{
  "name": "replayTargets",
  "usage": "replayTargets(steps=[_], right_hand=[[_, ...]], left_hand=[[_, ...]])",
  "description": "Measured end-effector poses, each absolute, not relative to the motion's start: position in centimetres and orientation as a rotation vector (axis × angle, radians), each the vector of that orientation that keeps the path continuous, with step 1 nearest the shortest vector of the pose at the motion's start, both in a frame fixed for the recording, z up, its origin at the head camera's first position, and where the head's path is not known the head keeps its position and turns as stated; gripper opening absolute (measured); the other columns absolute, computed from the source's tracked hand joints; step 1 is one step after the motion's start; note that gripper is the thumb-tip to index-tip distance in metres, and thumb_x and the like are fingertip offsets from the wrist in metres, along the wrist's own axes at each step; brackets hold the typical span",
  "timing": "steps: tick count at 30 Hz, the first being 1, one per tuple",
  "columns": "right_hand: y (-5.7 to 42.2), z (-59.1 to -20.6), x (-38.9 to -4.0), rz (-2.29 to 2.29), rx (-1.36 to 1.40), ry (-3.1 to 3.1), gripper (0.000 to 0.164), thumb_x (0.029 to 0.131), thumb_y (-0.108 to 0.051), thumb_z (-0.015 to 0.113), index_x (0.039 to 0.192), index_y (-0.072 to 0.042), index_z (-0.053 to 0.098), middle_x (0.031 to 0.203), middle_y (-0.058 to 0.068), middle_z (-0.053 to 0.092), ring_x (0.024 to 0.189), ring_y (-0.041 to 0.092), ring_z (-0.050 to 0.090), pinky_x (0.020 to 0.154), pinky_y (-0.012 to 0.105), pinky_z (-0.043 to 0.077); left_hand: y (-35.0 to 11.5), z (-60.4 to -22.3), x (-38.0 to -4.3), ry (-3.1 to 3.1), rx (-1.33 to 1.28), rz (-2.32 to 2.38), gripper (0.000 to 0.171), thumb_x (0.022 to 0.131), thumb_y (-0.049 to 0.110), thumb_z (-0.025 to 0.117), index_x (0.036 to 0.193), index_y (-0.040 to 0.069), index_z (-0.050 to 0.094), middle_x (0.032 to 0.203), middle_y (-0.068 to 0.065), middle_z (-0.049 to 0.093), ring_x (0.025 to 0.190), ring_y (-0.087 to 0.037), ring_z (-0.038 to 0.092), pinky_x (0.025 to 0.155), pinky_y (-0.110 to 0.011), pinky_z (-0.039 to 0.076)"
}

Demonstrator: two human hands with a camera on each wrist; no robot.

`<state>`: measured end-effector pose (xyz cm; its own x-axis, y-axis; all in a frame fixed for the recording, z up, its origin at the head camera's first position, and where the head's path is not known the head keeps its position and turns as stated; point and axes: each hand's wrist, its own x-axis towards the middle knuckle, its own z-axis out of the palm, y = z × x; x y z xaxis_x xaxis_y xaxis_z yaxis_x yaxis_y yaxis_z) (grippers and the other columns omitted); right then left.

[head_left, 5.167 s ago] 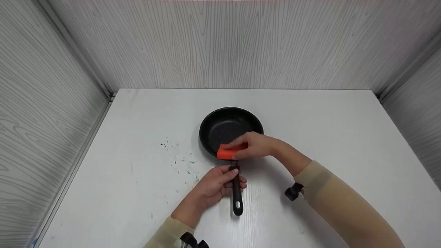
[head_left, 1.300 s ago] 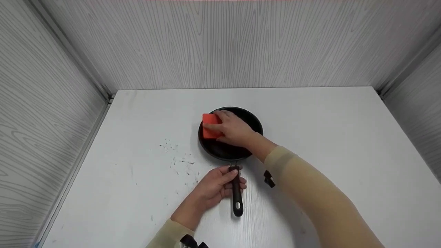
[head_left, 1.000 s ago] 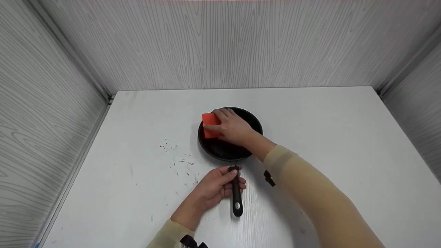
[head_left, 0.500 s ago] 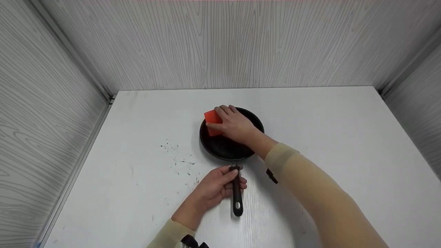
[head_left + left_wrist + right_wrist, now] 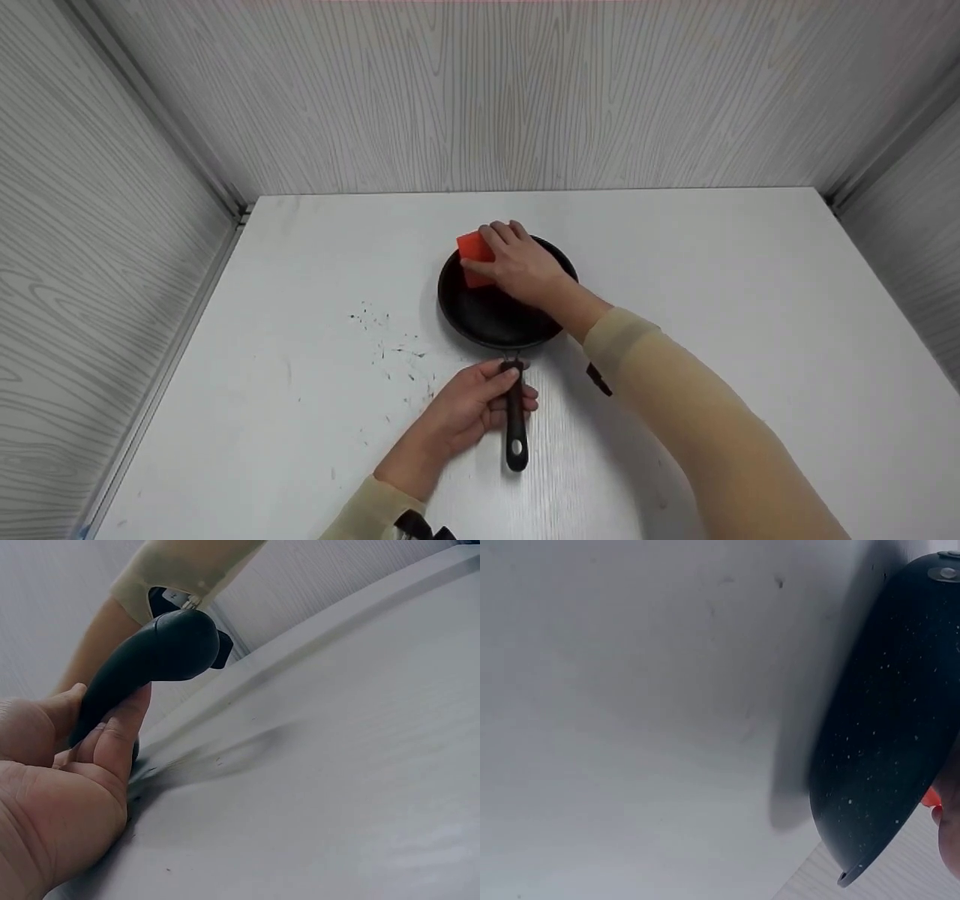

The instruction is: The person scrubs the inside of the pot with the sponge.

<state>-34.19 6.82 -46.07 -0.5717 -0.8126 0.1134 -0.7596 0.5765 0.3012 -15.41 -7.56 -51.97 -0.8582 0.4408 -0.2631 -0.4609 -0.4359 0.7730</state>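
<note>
A black frying pan sits mid-table, its handle pointing toward me. My left hand grips that handle close to the pan, thumb on top and fingers underneath; the left wrist view shows the handle's end rising past the palm. Inside the pan, my right hand holds an orange-red sponge against the far left inner wall, fingers spread over it. From the right wrist, the pan's speckled outer side hides most of that hand, and a bit of the sponge shows beyond the rim.
Dark crumbs and specks are scattered on the white table left of the pan. Wood-grain panels stand at the back and along both sides. Small black devices are strapped at both beige sleeves.
My right hand has carried the sponge from the handle side to the pan's left wall, then up and right along the far left edge. The left hand keeps its grip on the handle.
</note>
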Motion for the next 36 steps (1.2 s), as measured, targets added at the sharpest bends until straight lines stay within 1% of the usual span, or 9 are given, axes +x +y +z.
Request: replayTargets(steps=[6, 9, 13, 18, 20, 28, 36], right_hand=[[7.6, -46.1, -34.7, -0.321, 1.264, -2.595, 0.058, 0.102, -0.016, 0.072, 0.156, -0.032, 0.054, 0.152, 0.027, 0.042, 0.139, 0.044, 0.042, 0.12, 0.059, 0.037], [8.1, -46.2, -34.9, -0.296, 1.247, -2.592, 0.057, 0.102, -0.018, 0.072, 0.155, -0.032, 0.056, 0.15, 0.028, 0.044, 0.137, 0.045, 0.044, 0.119, 0.059, 0.039], [8.7, -46.3, -35.2, -0.239, 1.255, -2.595, 0.057, 0.101, -0.016, 0.069, 0.154, -0.032, 0.055, 0.15, 0.029, 0.044, 0.137, 0.046, 0.044, 0.119, 0.06, 0.038], [9.3, -46.4, -35.3, -0.178, 1.238, -2.693, 0.066, 0.101, -0.008, 0.061, 0.16, -0.036, 0.048, 0.157, 0.03, 0.036, 0.144, 0.048, 0.038, 0.123, 0.06, 0.032], [9.5, -46.4, -35.3, -0.161, 1.226, -2.719, 0.068, 0.101, -0.007, 0.061, 0.161, -0.038, 0.046, 0.158, 0.031, 0.034, 0.145, 0.049, 0.037, 0.124, 0.06, 0.031], [9.8, -46.5, -35.4, -0.171, 1.198, -2.686, 0.066, 0.099, -0.013, 0.069, 0.157, -0.037, 0.049, 0.149, 0.03, 0.041, 0.135, 0.048, 0.044, 0.117, 0.057, 0.041], [10.2, -46.1, -35.3, -0.227, 1.145, -2.696, 0.064, 0.098, -0.02, 0.073, 0.156, -0.033, 0.053, 0.143, 0.031, 0.045, 0.131, 0.048, 0.047, 0.112, 0.055, 0.047]], left_hand=[[-7.4, -52.0, -15.4, 1.23, -0.026, 2.288, 0.037, 0.11, 0.012, 0.059, 0.141, -0.009, 0.055, 0.098, -0.016, 0.075, 0.088, -0.021, 0.077, 0.087, -0.037, 0.064], [-7.3, -52.0, -15.4, 1.233, -0.028, 2.285, 0.037, 0.11, 0.011, 0.058, 0.141, -0.009, 0.055, 0.097, -0.015, 0.075, 0.088, -0.021, 0.077, 0.088, -0.037, 0.064], [-7.3, -52.1, -15.5, 1.238, -0.032, 2.285, 0.038, 0.11, 0.011, 0.059, 0.141, -0.01, 0.055, 0.096, -0.015, 0.076, 0.087, -0.021, 0.077, 0.088, -0.037, 0.064], [-7.3, -52.0, -15.5, 1.253, -0.042, 2.283, 0.038, 0.109, 0.012, 0.06, 0.141, -0.01, 0.056, 0.097, -0.015, 0.076, 0.088, -0.021, 0.077, 0.088, -0.038, 0.064], [-7.3, -52.0, -15.5, 1.26, -0.046, 2.28, 0.039, 0.109, 0.012, 0.06, 0.141, -0.01, 0.056, 0.097, -0.015, 0.076, 0.088, -0.022, 0.077, 0.088, -0.038, 0.064], [-7.3, -52.1, -15.5, 1.259, -0.041, 2.273, 0.04, 0.11, 0.012, 0.06, 0.142, -0.01, 0.055, 0.098, -0.016, 0.075, 0.089, -0.022, 0.077, 0.088, -0.037, 0.064], [-7.2, -52.1, -15.5, 1.253, -0.034, 2.277, 0.04, 0.11, 0.012, 0.06, 0.143, -0.009, 0.054, 0.1, -0.017, 0.075, 0.089, -0.022, 0.077, 0.087, -0.038, 0.064]])
